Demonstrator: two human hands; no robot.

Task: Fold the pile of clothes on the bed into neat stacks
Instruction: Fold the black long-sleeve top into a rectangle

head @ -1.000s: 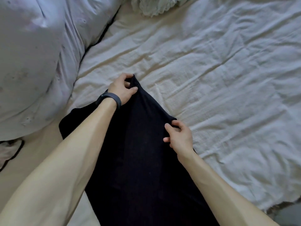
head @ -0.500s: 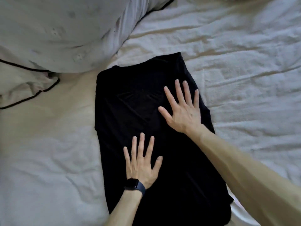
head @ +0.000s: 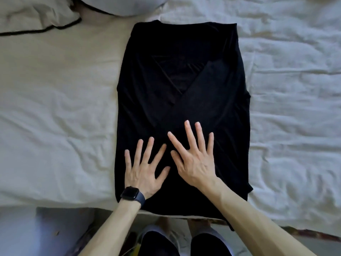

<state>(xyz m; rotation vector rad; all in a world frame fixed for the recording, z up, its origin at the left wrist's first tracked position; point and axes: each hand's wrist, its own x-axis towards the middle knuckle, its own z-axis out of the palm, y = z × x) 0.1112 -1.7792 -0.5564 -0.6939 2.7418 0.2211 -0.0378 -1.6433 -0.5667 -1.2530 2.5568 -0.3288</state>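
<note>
**Listener:** What's on your feed right now?

**Operator:** My head view looks straight down on a pale, creased bed (head: 55,111). A black top (head: 184,74) lies flat in the middle of it, its long side running away from me. Its near hem sits at the bed's near edge, and its lower right corner hangs over that edge.

**Listener:** How is the top folded?

**Operator:** Both sides are turned in over the middle. Two flaps cross in an X, and the one from the upper right lies uppermost. A V-shaped gap shows above the crossing.

**Listener:** And the hands?

**Operator:** Both lie palm down on the top's near half, fingers straight and spread, gripping nothing. The left hand (head: 145,172) is nearer the top's left edge. The right hand (head: 195,161) is just beside it and a little further up, its fingertips near the crossing. The two thumbs are close together.

**Listener:** Anything to read?

**Operator:** The left wrist carries a dark watch (head: 132,194) on a dark band, and its square screen is black. The top is too dark for me to make out any label.

**Listener:** What else?

**Operator:** A grey pillow (head: 120,6) sits at the far edge, just beyond the top's far end. A pale pillowcase (head: 36,19) with black piping lies at far left. Below the bed's near edge I see the person's legs (head: 160,242) in dark fabric.
</note>
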